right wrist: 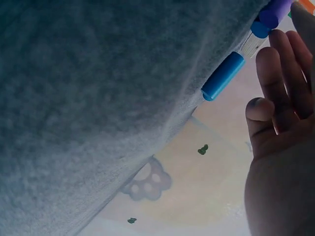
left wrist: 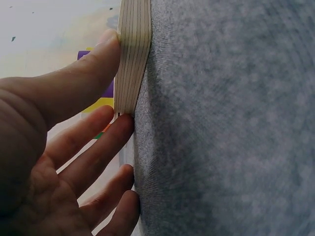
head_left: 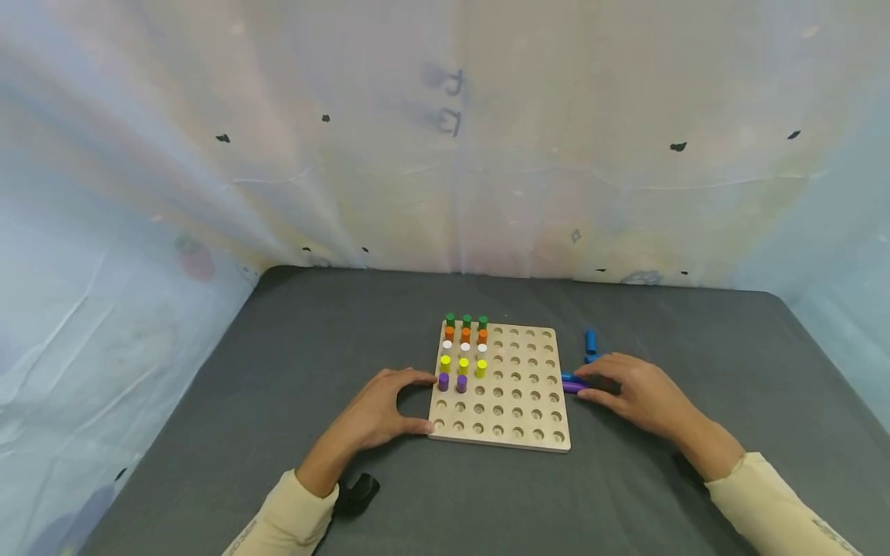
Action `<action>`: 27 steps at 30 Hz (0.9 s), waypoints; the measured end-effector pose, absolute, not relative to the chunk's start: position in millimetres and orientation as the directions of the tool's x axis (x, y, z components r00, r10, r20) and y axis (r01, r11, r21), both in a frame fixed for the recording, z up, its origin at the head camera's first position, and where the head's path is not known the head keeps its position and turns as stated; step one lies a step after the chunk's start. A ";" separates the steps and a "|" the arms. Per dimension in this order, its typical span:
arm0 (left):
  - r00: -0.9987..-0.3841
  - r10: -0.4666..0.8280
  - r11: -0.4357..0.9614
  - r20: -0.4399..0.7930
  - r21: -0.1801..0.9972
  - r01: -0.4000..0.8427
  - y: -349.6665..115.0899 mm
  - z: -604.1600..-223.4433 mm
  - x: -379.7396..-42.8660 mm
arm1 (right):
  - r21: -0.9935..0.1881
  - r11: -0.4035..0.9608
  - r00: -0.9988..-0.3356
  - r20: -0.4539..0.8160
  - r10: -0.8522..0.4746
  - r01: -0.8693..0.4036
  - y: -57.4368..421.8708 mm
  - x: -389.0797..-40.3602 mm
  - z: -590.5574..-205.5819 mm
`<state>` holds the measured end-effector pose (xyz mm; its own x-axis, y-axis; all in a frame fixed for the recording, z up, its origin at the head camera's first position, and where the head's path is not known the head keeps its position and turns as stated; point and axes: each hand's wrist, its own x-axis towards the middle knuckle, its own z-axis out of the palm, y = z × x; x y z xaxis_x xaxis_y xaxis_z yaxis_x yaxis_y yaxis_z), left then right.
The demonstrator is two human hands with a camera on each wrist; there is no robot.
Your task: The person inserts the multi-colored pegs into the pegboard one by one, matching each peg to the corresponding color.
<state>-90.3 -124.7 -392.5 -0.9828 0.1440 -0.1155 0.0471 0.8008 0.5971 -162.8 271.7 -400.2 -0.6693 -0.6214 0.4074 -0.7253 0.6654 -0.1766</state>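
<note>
A square wooden pegboard [head_left: 516, 440] lies on the grey cloth. Its left columns hold rows of green, orange, white and yellow pegs, three per row, and two purple pegs [head_left: 462, 384]. My left hand [head_left: 371, 413] touches the board's left side, thumb at the near corner and index finger higher up; the left wrist view shows the thumb [left wrist: 101, 56] against the layered edge. Past the right edge, my right hand [head_left: 640, 390] has thumb and index finger apart around the end of a loose purple peg [head_left: 573, 387], beside a blue peg [head_left: 570, 378]. Whether they press it is unclear.
Beyond the right hand lies another blue peg [head_left: 591, 341], with one more blue peg [head_left: 591, 358] partly behind the fingers. A pale patterned curtain [head_left: 514, 154] rises behind the grey table [head_left: 334, 324]. A black strap [head_left: 358, 494] hangs by the left wrist.
</note>
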 end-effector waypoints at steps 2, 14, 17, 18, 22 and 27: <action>-0.983 0.147 0.802 -0.113 0.595 0.052 -123.9 -393.0 -91.3 | -0.175 0.676 -0.678 0.405 -0.613 -0.716 272.0 -162.5 -399.9; -0.981 0.157 0.793 -0.111 0.607 0.059 -123.2 -392.5 -91.4 | -0.178 0.729 -0.738 0.333 -0.588 -0.661 273.3 -161.3 -400.4; -0.980 0.160 0.789 -0.115 0.611 0.057 -123.6 -392.9 -91.0 | -0.182 0.716 -0.727 0.330 -0.601 -0.674 274.1 -160.6 -401.5; -0.980 0.159 0.789 -0.117 0.612 0.055 -123.8 -393.1 -90.9 | -0.182 0.710 -0.722 0.334 -0.606 -0.680 274.3 -160.7 -401.8; -0.981 0.155 0.789 -0.119 0.612 0.051 -124.4 -393.8 -90.3 | -0.168 0.692 -0.697 0.364 -0.618 -0.702 274.0 -161.7 -402.5; -0.983 0.147 0.793 -0.113 0.607 0.049 -125.0 -394.1 -89.8 | -0.137 0.681 -0.667 0.410 -0.622 -0.719 273.3 -163.6 -403.4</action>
<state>-89.8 -125.0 -394.1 -0.9826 0.1474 -0.1130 0.0493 0.7933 0.6068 -163.6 273.3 -403.4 -0.6671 -0.6220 0.4099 -0.7192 0.6812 -0.1368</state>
